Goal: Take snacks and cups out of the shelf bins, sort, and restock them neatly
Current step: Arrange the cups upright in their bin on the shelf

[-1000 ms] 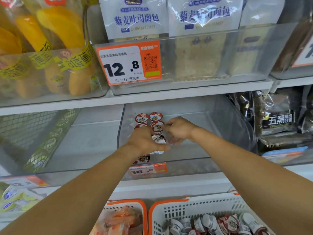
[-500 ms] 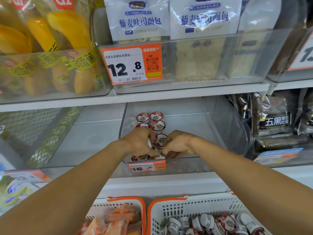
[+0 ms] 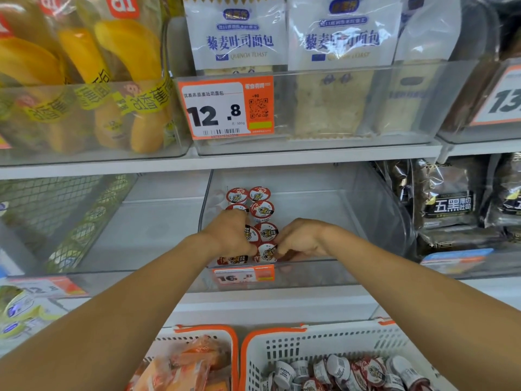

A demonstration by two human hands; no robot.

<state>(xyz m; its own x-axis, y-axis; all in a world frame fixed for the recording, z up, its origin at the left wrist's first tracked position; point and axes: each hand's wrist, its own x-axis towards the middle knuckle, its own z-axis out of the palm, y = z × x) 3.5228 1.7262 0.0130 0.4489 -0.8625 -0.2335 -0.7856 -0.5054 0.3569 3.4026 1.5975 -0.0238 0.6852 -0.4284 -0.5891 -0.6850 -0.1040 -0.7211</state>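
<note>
Several small cups with red-and-white lids [image 3: 260, 206] stand in two rows along the left side of a clear shelf bin [image 3: 375, 210]. My left hand [image 3: 229, 234] curls over the cups of the left row near the bin's front. My right hand [image 3: 300, 239] pinches the front cup of the right row [image 3: 266, 252] with its fingertips. Both hands are inside the bin, close together. The cups under my left hand are partly hidden.
A white basket [image 3: 284, 342] with orange rim below holds many more such cups. Another basket [image 3: 197, 359] to its left holds orange snack packs. Toast bags [image 3: 239, 38] and yellow snack bags fill the upper bins. Dark bread packs [image 3: 448, 204] sit at the right.
Both hands drew back toward the bin's front. The right hand went from the middle cups to the front cup of the right row. More cups now show behind the hands.
</note>
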